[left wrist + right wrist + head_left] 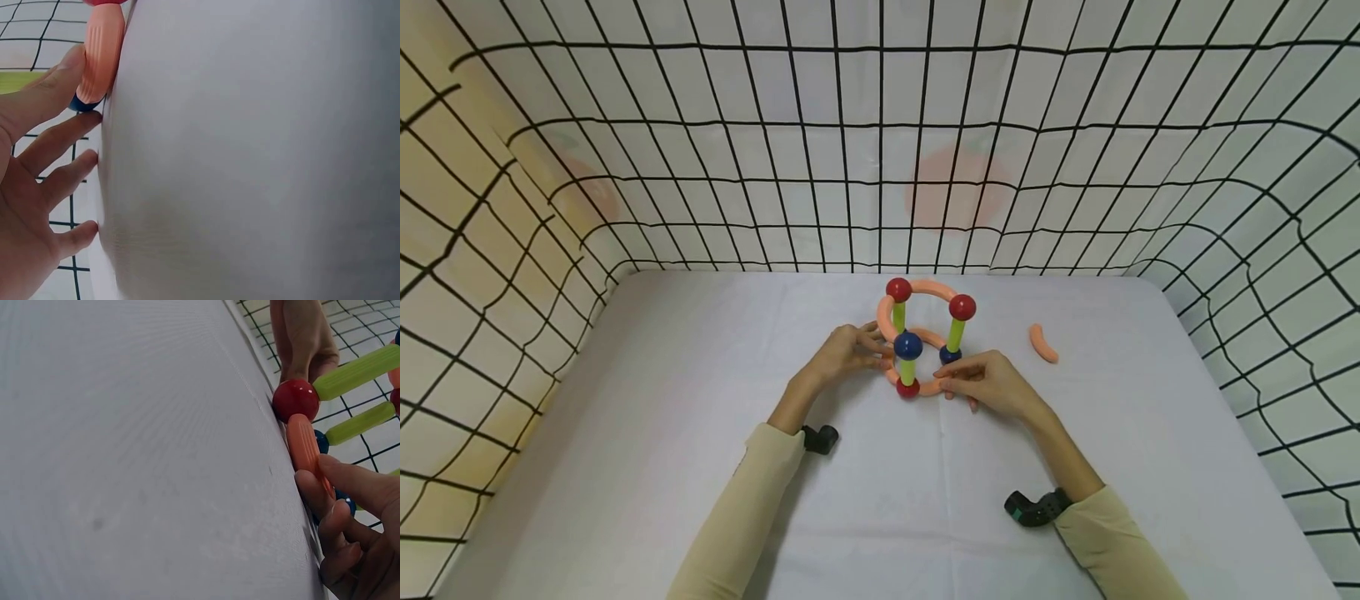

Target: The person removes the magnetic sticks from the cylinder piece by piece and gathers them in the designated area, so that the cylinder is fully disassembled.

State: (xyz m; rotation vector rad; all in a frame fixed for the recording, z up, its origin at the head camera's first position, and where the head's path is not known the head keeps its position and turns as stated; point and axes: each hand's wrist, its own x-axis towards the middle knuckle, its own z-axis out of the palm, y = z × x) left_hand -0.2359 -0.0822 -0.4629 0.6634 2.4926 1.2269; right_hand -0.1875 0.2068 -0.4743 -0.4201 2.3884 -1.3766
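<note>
A toy frame of balls and rods stands on the white table, with green straight rods (956,336) as uprights. Its top carries a blue ball (907,346) in front and two red balls (962,307) behind, linked by orange curved rods (933,288). At its base, my left hand (848,350) pinches the left orange curved rod (103,53), its other fingers spread against the table. From the right, my right hand (992,383) pinches the front orange curved rod (303,445) between thumb and fingers, beside the lower red ball (295,400).
A loose orange curved rod (1043,343) lies on the white table (880,500), right of the frame. Black wire mesh (880,150) rises along the back and both sides. Each wrist wears a black camera (1036,508).
</note>
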